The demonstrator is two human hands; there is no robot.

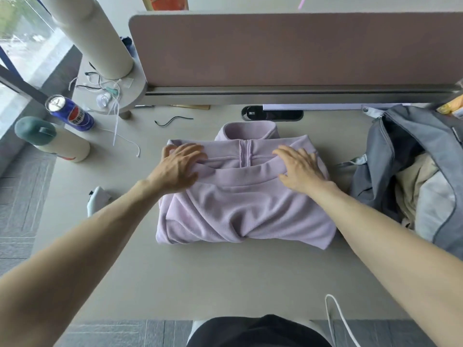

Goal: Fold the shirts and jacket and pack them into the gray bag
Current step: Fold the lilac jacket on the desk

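Folded lilac fleece jacket (240,211) lying flat on the tabletop (213,276), under both hands. Its stand-up collar points away from the person, toward the divider panel (288,51), and the front zip runs along that same near-far line. The lower half is doubled up over the chest, so the hem band runs crosswise from hand to hand.

The left hand (179,169) rests palm down on the left shoulder of the bundle, fingers spread wide and holding nothing. The right hand (300,169) lies likewise on the right end of the hem band, fingers straight and splayed.

Just beyond the right hand stands the gray bag (431,136), its mouth unzipped, with a beige garment (413,186) showing inside. The bag's near wall comes close to the jacket's right edge. Out past the left hand, well apart from the jacket, are a cream bottle with a green cap (53,140), a blue soda can (71,112) and a loose white cord (125,141). A black wire (172,120) lies ahead of the left fingertips, and a cable port (271,113) lies beyond the collar.

Bare tabletop extends from the jacket's near fold to the edge by the person's body.
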